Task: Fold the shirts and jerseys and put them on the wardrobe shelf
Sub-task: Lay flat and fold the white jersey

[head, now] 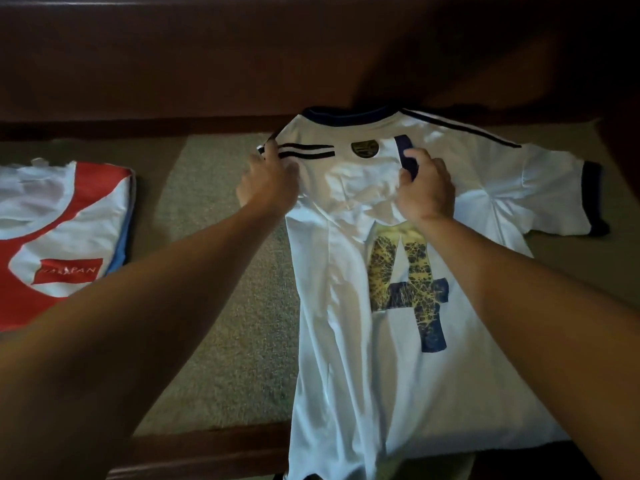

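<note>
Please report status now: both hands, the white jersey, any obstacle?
Left hand and right hand both pinching folded-in sleeve. White jersey flat, one sleeve still spread. Folded red-white shirt lies apart; no obstacle.

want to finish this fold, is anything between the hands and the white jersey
Nothing visible. The left hand already grips the folded-in sleeve and the right hand pinches its navy cuff on the white jersey.

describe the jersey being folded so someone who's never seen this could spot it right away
On the olive-green surface below the dark wooden board, look right of centre, where the left hand and right hand grip it. The white jersey has navy trim and a cracked yellow-and-blue 4; the folded shirt at left is red and white.
</note>
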`<action>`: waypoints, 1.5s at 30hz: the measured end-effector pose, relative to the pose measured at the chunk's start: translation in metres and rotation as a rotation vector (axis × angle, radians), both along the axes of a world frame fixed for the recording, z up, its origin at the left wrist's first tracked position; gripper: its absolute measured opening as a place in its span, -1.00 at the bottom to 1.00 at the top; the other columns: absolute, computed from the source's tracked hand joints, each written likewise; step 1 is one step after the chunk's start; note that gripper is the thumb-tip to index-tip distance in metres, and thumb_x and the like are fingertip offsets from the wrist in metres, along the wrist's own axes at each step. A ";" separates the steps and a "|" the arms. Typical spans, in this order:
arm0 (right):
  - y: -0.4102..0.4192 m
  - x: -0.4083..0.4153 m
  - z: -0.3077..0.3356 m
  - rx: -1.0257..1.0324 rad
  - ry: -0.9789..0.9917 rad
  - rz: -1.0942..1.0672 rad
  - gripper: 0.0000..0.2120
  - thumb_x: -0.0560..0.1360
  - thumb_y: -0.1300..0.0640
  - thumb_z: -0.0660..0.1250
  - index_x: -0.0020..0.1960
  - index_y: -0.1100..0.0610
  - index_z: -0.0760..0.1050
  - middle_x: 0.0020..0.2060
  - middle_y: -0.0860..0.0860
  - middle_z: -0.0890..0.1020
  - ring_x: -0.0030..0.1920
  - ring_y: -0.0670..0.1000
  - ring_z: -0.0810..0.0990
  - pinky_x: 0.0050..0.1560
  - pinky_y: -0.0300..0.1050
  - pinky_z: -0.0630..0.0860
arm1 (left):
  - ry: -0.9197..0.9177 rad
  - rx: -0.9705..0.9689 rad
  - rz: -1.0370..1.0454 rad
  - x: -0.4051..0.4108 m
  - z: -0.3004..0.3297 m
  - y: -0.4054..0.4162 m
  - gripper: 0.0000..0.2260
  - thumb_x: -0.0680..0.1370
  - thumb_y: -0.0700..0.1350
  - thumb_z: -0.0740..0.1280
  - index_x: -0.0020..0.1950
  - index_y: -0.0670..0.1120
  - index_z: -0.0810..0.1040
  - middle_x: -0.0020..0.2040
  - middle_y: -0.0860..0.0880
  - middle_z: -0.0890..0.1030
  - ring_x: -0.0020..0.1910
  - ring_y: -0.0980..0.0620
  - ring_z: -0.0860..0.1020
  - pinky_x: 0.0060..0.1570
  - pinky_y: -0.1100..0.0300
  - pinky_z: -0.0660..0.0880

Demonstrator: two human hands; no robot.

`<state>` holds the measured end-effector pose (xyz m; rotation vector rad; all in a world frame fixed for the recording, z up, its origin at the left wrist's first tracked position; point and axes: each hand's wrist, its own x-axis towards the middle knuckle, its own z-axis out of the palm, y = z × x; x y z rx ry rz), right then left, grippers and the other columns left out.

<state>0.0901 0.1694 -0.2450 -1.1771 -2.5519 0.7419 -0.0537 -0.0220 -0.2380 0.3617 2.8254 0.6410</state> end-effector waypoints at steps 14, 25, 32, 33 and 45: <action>-0.036 0.010 0.008 0.310 -0.142 0.138 -0.50 0.66 -0.13 0.12 0.57 -0.03 0.26 0.58 0.09 0.19 0.48 0.21 0.23 0.35 0.18 0.20 | 0.379 0.094 -0.146 0.006 0.000 -0.010 -0.61 0.60 0.08 0.22 0.36 -0.08 0.42 0.33 -0.15 0.42 0.30 -0.17 0.38 0.26 -0.08 0.31; -0.183 0.120 0.022 -0.077 -0.186 0.126 -0.67 0.61 -0.14 0.25 0.17 0.10 0.50 0.02 0.08 0.65 0.03 0.21 0.61 -0.08 0.00 0.42 | 0.300 0.104 -0.379 0.141 -0.004 -0.081 -0.73 0.59 -0.03 0.24 0.24 -0.09 0.52 0.23 -0.14 0.52 0.16 -0.18 0.51 0.06 -0.08 0.50; -0.181 0.143 0.030 -0.493 -0.124 0.069 -0.56 0.57 -0.08 0.35 -0.37 0.07 0.30 -0.47 -0.03 0.38 -0.40 0.04 0.40 -0.32 -0.07 0.30 | -0.353 -0.072 -0.095 0.192 0.024 -0.119 -0.54 0.54 0.25 0.33 0.15 -0.12 0.64 -0.22 -0.01 0.56 -0.12 -0.10 0.62 -0.14 0.10 0.50; -0.181 0.145 0.032 -0.513 -0.120 0.083 -0.58 0.59 -0.07 0.32 -0.34 0.10 0.31 -0.44 0.00 0.39 -0.39 0.03 0.40 -0.34 -0.07 0.27 | -0.404 -0.026 -0.098 0.200 0.024 -0.122 -0.60 0.54 0.20 0.37 0.12 -0.13 0.64 -0.22 -0.03 0.58 -0.13 -0.10 0.64 -0.15 0.09 0.53; -0.195 0.209 0.041 -0.696 -0.206 0.126 -0.62 0.46 -0.21 0.46 -0.05 0.12 0.62 -0.24 0.03 0.72 -0.27 0.02 0.69 -0.43 -0.22 0.43 | -0.428 0.271 0.180 0.272 0.024 -0.170 -0.61 0.37 0.17 0.58 -0.30 -0.12 0.58 -0.33 -0.08 0.68 -0.35 -0.03 0.68 -0.24 0.06 0.65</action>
